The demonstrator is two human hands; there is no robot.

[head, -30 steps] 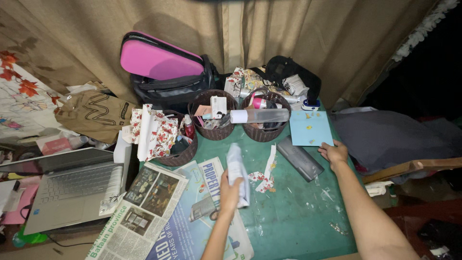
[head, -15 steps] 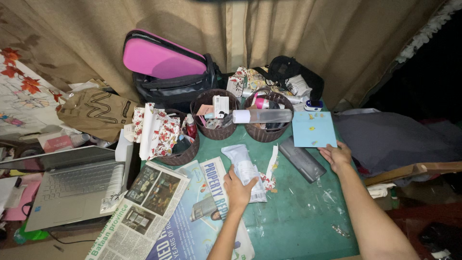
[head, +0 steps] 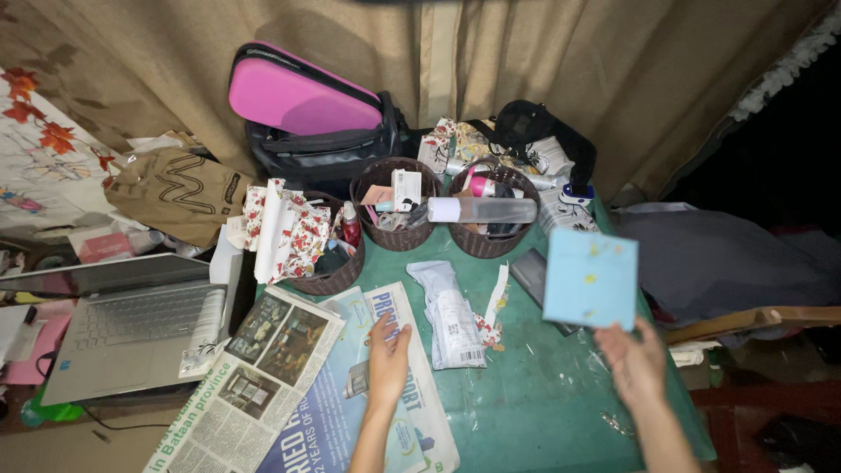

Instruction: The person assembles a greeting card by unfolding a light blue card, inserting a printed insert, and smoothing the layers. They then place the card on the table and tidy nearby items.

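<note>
Over green table (head: 561, 412): light blue card (head: 590, 278) being lifted by right hand (head: 632, 363).
Card is being pinched at its lower edge; left hand (head: 388, 352), open and empty, is resting flat on newspaper (head: 289, 385); card best kept level.

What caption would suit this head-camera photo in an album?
Right hand lifts a blue card over a cluttered green table; left hand rests on newspaper.

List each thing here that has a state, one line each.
Laptop: open, screen dark.
Pink case: shut, leaning on the curtain.
Blue card: lifted off the table by the right hand.
Left hand: empty, flat on the newspaper.
White packet: lying flat, let go.
Clear bottle: capped, lying across a basket.
</note>
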